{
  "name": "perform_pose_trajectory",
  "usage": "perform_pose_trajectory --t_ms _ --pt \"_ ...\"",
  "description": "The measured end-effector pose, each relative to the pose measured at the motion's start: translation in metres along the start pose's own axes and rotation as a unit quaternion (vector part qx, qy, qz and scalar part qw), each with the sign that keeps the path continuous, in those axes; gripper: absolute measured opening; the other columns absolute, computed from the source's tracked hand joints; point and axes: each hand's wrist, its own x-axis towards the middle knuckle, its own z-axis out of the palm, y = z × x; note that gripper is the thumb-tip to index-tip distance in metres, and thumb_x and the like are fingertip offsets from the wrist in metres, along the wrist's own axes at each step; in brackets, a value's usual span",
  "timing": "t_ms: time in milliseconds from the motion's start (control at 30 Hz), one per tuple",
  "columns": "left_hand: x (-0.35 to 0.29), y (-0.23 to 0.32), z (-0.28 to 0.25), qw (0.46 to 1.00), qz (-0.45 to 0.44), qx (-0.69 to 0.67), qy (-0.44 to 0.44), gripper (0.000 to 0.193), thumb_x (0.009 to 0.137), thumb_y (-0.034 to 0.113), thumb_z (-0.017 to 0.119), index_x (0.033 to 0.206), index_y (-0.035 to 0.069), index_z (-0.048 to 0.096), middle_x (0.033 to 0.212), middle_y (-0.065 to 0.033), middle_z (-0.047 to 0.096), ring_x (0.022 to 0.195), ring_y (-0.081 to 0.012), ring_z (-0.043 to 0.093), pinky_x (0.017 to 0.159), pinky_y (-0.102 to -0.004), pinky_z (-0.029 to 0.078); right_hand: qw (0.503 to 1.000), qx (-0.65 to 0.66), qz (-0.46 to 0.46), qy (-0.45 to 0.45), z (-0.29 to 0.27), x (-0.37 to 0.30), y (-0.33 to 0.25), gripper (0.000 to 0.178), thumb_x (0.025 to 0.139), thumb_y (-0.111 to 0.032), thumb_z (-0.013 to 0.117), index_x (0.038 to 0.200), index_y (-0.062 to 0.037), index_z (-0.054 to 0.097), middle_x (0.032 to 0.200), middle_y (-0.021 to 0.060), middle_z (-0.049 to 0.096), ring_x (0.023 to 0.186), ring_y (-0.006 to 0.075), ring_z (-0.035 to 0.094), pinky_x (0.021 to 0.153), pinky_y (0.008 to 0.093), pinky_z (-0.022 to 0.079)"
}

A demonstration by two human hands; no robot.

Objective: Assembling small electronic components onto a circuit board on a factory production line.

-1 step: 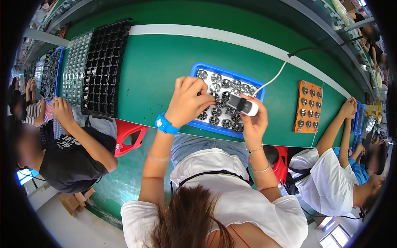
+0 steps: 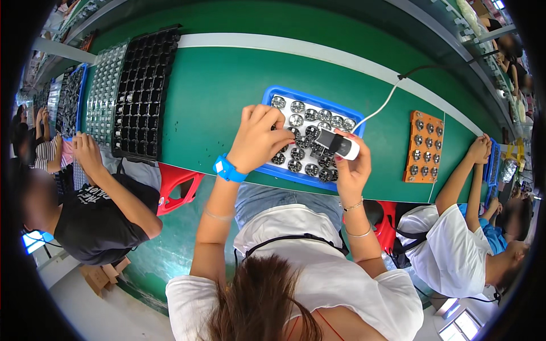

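A blue tray (image 2: 312,94) with a white lining holds several small round black-and-silver parts (image 2: 297,107) in rows. Over the tray's left side, my left hand (image 2: 259,139) has its fingers bent and pinched together; what is between the fingertips, if anything, is hidden. A blue band sits on that wrist. At the tray's right side, my right hand (image 2: 355,167) grips a white-and-black handheld device (image 2: 338,143). Its dark end points left over the parts, and a white cable (image 2: 380,106) runs from it to the back of the bench.
To the right lies an orange board (image 2: 424,146) with round parts in rows. A black compartment tray (image 2: 142,96) and a clear tray (image 2: 105,94) lie at the left on the green bench (image 2: 222,85). Co-workers sit on both sides, beside red stools (image 2: 177,190).
My right hand has shifted slightly to the right with the device. My left hand stays almost where it was.
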Motion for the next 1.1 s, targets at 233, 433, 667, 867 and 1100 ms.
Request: perform_pose_trajectory --t_ms 233,433,667,867,1100 --pt "-0.006 0.001 0.001 0.998 -0.056 0.016 0.000 0.017 0.066 0.025 0.076 0.077 0.016 0.068 0.082 0.0016 0.045 0.086 -0.0195 0.045 0.083 -0.0378 0.030 0.998 -0.038 -0.006 -0.045 -0.004 0.000 -0.006 0.036 0.077 -0.007 0.069 0.110 -0.0021 0.058 0.110 0.0103 0.065 0.102 0.0258 0.053 0.093 0.0363 0.040" --pt "-0.017 0.015 0.000 0.995 -0.096 0.030 -0.017 0.019 0.064 0.027 0.078 0.075 0.016 0.067 0.081 0.0007 0.044 0.085 -0.0200 0.045 0.084 -0.0395 0.029 0.990 -0.082 -0.030 -0.115 -0.008 0.000 -0.004 0.038 0.078 -0.003 0.066 0.113 -0.0027 0.054 0.112 0.0148 0.063 0.107 0.0243 0.051 0.095 0.0365 0.039" --pt "-0.024 0.019 -0.002 0.997 -0.076 0.027 -0.009 0.014 0.066 0.019 0.075 0.079 0.018 0.070 0.081 0.0013 0.046 0.084 -0.0198 0.046 0.082 -0.0391 0.030 0.977 -0.153 -0.051 -0.138 -0.001 0.006 -0.014 0.037 0.070 0.002 0.066 0.106 -0.0030 0.061 0.108 0.0095 0.066 0.101 0.0258 0.055 0.091 0.0356 0.041" --pt "-0.015 0.038 -0.012 0.999 -0.047 -0.009 0.016 0.015 0.066 0.019 0.075 0.080 0.018 0.070 0.081 0.0018 0.046 0.084 -0.0192 0.046 0.080 -0.0383 0.031 0.970 -0.175 -0.058 -0.159 0.000 0.003 -0.013 0.038 0.070 0.000 0.067 0.107 -0.0029 0.061 0.108 0.0095 0.066 0.101 0.0260 0.055 0.091 0.0361 0.042" --pt "-0.019 0.030 -0.012 0.998 -0.060 -0.002 -0.007 0.015 0.067 0.019 0.075 0.081 0.018 0.070 0.081 0.0009 0.045 0.085 -0.0200 0.046 0.080 -0.0372 0.031 0.992 -0.095 -0.005 -0.083 0.004 -0.007 -0.013 0.035 0.074 -0.005 0.069 0.108 -0.0025 0.060 0.107 0.0094 0.065 0.102 0.0242 0.053 0.092 0.0350 0.041"
